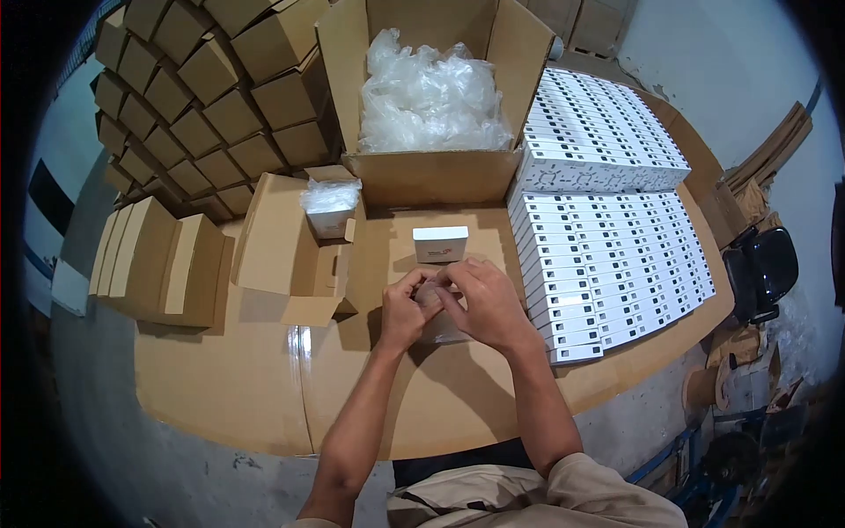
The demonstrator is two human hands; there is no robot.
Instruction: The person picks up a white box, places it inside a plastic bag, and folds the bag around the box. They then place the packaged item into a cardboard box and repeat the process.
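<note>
Over the cardboard-covered table my left hand (404,310) and my right hand (487,304) meet, fingers closed on a thin clear plastic bag (446,331). Part of the bag shows below the fingers; its mouth is hidden by them. Just beyond my hands a small white box (441,245) stands upright, apart from them. To the left, an open brown carton (280,238) holds white boxes wrapped in clear plastic (332,208) at its far end.
A large carton (431,180) full of clear plastic bags (436,101) stands at the back. Rows of white boxes (616,264) line the right side. Brown cartons (198,97) are stacked at the back left, with several more (158,260) at the left edge.
</note>
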